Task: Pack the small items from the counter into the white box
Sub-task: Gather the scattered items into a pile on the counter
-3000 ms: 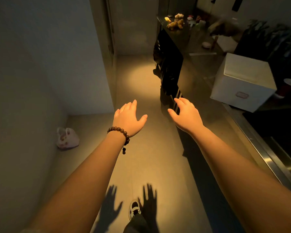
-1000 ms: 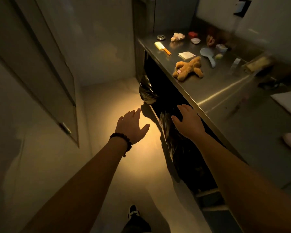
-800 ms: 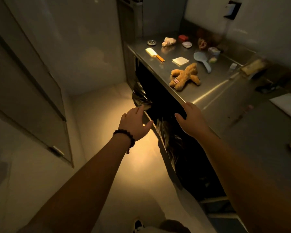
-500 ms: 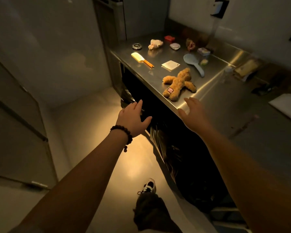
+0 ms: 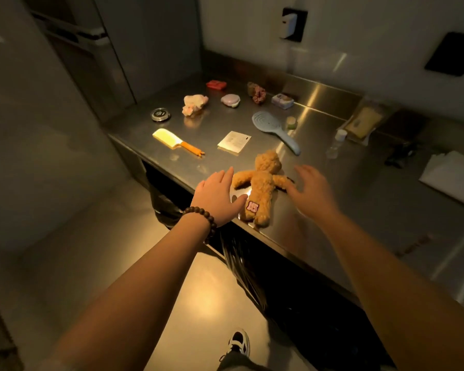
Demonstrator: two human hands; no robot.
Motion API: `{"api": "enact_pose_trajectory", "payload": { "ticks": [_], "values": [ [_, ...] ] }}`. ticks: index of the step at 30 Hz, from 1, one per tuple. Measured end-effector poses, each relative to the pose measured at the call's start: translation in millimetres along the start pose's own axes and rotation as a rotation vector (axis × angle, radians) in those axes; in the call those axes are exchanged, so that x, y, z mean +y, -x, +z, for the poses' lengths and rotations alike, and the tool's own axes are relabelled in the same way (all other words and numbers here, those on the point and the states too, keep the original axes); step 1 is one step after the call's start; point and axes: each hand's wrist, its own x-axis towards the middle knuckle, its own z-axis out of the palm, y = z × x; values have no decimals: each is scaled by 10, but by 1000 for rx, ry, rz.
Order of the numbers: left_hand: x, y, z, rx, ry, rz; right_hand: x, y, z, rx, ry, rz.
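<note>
A tan plush bear (image 5: 261, 184) lies on the steel counter (image 5: 346, 215) near its front edge. My left hand (image 5: 219, 198), with a bead bracelet on the wrist, hovers open just left of the bear. My right hand (image 5: 310, 192) is open and blurred just right of it, close to the bear's arm. Farther back lie a yellow toy cleaver (image 5: 172, 139), a white packet (image 5: 234, 141), a blue hairbrush (image 5: 275, 129), a round black tin (image 5: 160, 114), a pink crumpled item (image 5: 194, 105), a lilac case (image 5: 230, 100) and a red item (image 5: 216, 84). The white box is out of view.
A scrunchie (image 5: 257, 92), a small lilac box (image 5: 282, 100), a small jar (image 5: 291, 122) and a clear bottle (image 5: 336, 143) sit toward the back right. A white sheet (image 5: 453, 178) lies at the right edge. Black bags (image 5: 241, 258) hang under the counter. My shoe (image 5: 239, 344) is on the floor.
I have walked along the counter away from the white box to the small items. Both open hands moved from beside the counter edge to either side of the plush bear.
</note>
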Motion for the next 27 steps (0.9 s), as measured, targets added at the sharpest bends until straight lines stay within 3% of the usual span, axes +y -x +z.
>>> {"api": "enact_pose_trajectory", "payload": {
  "ticks": [15, 27],
  "values": [
    [-105, -1059, 203, -114, 39, 220, 137, -476, 80, 49, 88, 229],
    [-470, -1634, 205, -238, 61, 416, -201, -684, 417, 122, 106, 403]
  ]
}}
